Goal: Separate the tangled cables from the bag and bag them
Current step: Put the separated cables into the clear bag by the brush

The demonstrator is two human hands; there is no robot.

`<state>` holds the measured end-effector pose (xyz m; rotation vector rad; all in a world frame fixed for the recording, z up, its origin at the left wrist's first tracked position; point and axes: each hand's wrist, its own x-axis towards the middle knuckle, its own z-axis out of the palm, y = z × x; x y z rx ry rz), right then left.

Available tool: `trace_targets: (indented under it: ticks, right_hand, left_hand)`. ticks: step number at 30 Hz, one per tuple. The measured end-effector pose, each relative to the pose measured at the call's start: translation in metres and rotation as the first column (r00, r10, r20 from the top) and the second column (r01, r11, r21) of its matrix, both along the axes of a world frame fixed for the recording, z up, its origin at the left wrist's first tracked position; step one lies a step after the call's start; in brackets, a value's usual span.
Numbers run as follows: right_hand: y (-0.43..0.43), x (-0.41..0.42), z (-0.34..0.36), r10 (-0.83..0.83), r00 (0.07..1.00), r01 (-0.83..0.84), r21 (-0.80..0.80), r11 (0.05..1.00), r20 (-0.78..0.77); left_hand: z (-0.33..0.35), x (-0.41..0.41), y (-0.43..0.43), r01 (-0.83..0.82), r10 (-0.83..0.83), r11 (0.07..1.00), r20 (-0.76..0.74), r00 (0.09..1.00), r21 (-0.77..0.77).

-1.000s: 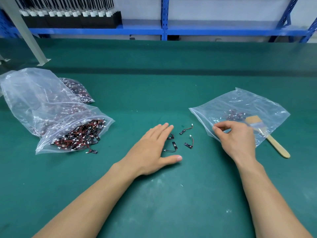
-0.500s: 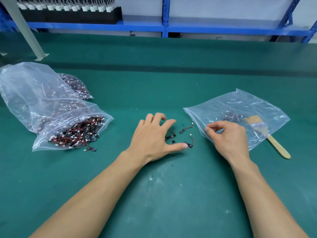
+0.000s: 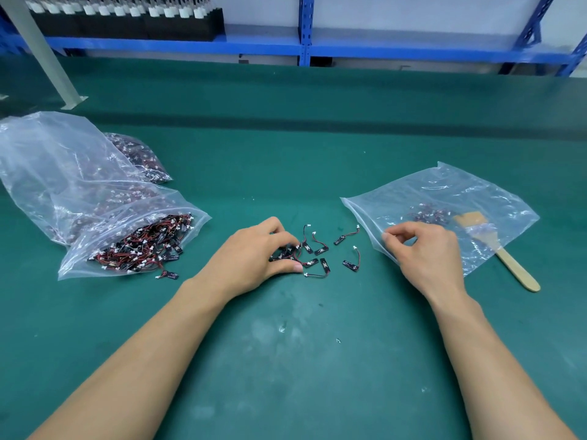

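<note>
Several small red-and-black cables (image 3: 320,249) lie loose on the green mat (image 3: 286,360) between my hands. My left hand (image 3: 254,258) curls its fingers and thumb round a small bunch of them at the heap's left side. My right hand (image 3: 425,252) pinches the near edge of a clear plastic bag (image 3: 444,198) that lies flat at the right, with a few cables (image 3: 428,214) inside. At the left a bigger clear bag (image 3: 133,242) lies open with a dense tangle of cables spilling at its mouth.
A wooden-handled brush (image 3: 505,258) lies partly under the right bag. Further clear bags (image 3: 47,160) with cables sit behind the left one. One stray cable (image 3: 168,275) lies just outside the left bag's mouth. A blue shelf frame (image 3: 305,30) and a grey post (image 3: 47,58) stand beyond the mat.
My left hand went from lying flat on the loose cables to curling its fingers and gathering them into a bunch. My right hand has kept its pinch on the bag edge.
</note>
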<state>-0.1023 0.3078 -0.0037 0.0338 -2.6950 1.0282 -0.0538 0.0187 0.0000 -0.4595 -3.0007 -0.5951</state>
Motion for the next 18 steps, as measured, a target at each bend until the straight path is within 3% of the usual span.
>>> trace_targets:
  ticks: [14, 18]
  right_hand:
    - [0.0007, 0.0001, 0.0048, -0.05, 0.998, 0.05, -0.014, 0.999, -0.039]
    - [0.0005, 0.0004, 0.0068, -0.048, 0.997, 0.046, -0.033, 0.998, -0.058]
  left_hand:
    - [0.0013, 0.0005, 0.0062, -0.019, 0.02, 1.0, -0.029, 0.999, 0.023]
    - [0.0038, 0.003, 0.009, -0.103, 0.126, 0.96, -0.072, 0.989, 0.262]
